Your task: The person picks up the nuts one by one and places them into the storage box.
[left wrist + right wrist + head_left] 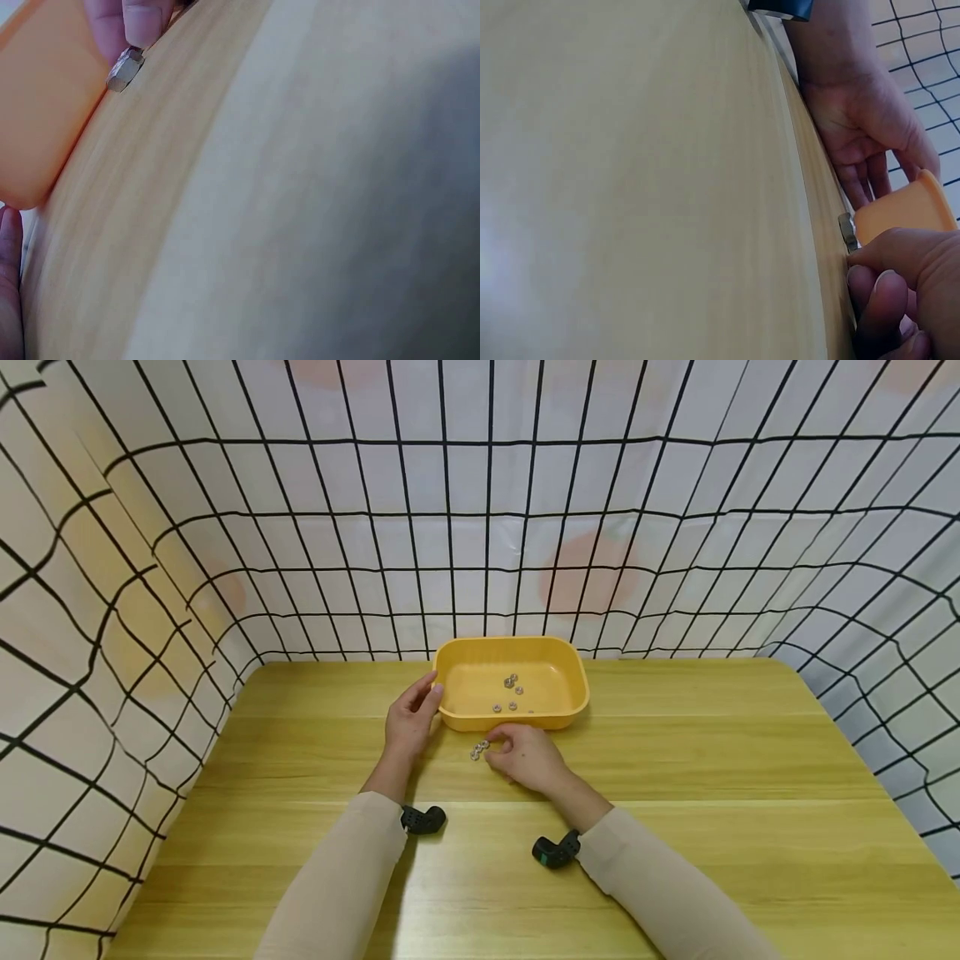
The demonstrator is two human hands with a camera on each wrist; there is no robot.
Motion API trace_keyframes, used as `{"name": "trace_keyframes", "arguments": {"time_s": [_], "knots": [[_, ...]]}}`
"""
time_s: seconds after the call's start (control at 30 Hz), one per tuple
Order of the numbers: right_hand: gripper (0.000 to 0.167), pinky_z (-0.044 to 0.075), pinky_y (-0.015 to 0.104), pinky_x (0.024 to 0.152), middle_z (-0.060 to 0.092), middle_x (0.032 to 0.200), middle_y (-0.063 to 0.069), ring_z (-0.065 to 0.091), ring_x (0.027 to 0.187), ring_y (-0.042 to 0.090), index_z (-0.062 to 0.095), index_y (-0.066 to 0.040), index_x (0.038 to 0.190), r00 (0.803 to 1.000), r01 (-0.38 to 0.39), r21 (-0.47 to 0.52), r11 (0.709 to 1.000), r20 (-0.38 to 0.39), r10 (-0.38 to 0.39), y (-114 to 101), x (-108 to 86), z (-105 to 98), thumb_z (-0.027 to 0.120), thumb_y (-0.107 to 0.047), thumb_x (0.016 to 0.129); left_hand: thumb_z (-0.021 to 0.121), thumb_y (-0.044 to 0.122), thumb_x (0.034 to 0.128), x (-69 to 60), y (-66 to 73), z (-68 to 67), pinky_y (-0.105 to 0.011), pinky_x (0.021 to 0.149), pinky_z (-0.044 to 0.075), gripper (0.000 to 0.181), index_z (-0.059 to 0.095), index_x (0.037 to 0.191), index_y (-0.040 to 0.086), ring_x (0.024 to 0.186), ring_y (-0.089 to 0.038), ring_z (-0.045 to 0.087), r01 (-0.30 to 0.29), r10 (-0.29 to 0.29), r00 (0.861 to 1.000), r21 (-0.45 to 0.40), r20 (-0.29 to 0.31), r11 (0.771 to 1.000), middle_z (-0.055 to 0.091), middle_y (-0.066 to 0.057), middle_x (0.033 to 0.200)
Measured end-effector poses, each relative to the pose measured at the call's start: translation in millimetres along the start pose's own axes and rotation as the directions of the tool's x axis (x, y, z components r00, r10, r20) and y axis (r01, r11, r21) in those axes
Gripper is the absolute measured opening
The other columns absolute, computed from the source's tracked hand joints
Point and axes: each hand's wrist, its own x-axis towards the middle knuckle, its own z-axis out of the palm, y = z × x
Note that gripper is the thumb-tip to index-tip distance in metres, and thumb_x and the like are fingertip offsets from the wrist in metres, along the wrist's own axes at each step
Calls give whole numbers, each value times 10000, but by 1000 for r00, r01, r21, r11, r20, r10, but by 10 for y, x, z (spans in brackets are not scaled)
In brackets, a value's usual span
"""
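A yellow bin (510, 722) stands at the back of the table, several small metal nuts (519, 691) lying inside. My left hand (409, 720) rests against its left end, fingers relaxed and thumb near the rim; the right wrist view shows these fingers (870, 176) beside the bin wall (900, 211). In front of the bin is a short row of nuts (477, 750). My right hand (528, 758) is at the row's right end, thumb and index finger around a nut (485, 744). The left wrist view shows nuts (125, 70) right at its fingertips (142, 26).
The wooden table (712, 793) extends to both sides and towards me. A black wire grid (487, 514) stands behind the bin and along both sides, with a pale patterned sheet behind it. Black wrist devices (424, 820) are on both forearms.
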Motion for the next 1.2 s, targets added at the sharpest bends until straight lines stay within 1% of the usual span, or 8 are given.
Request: {"name": "trace_keyframes", "arguments": {"time_s": [0.23,0.37,0.63,0.83,0.9,1.07,1.2], "knots": [[140,438,251,473,648,661,-38,587,483,124,731,-179,1039,1000,-9,-36,999,-10,9,-21,13,33,746,-263,929,677,391,992,2,6,-4,-408,1068,529,399,668,1371,269,1284,-195,565,4,-4,1000,1,1,1000,640,-74,1362],[122,455,259,487,656,674,-43,593,492,122,731,-173,998,1000,-6,-39,999,-18,5,-26,11,39,752,-268,925,674,396,993,-1,2,-7,-412,1070,527,398,666,1372,273,1291,-197,559,4,-4,1000,-1,3,1000,634,-70,1368],[128,456,263,503,642,674,-46,586,487,111,736,-169,997,999,-6,-62,998,-49,3,-24,13,62,757,-263,912,669,387,998,-14,10,-8,-413,1064,529,397,663,1376,266,1263,-194,562,-1,1,1000,-6,5,1000,635,-80,1348],[129,454,268,509,634,670,-46,585,487,114,743,-182,1014,999,1,-72,997,-52,-4,-32,16,68,753,-265,916,666,380,1001,-12,12,-5,-407,1063,526,406,657,1386,253,1275,-204,558,1,0,1000,-8,8,1000,628,-92,1360],[117,463,267,527,639,678,-53,591,500,109,742,-189,1001,999,0,-83,997,-52,-4,-34,17,70,753,-269,917,665,379,1002,-11,11,-4,-403,1065,526,406,657,1387,251,1283,-204,558,0,0,1000,-4,7,1000,628,-91,1367],[97,470,261,594,650,715,-74,585,599,86,745,-201,958,998,11,-123,992,-67,-19,-22,22,77,763,-282,908,664,374,1004,-4,2,-2,-396,1061,528,388,665,1375,261,1275,-191,565,-1,1,1000,-3,0,1000,639,-76,1352],[94,462,261,600,644,714,-75,571,619,92,742,-207,939,997,26,-126,992,-73,-35,-10,7,78,770,-289,904,660,363,1007,4,1,4,-399,1059,529,384,663,1377,259,1259,-190,570,1,-1,1000,-13,0,1000,641,-82,1345]]}}
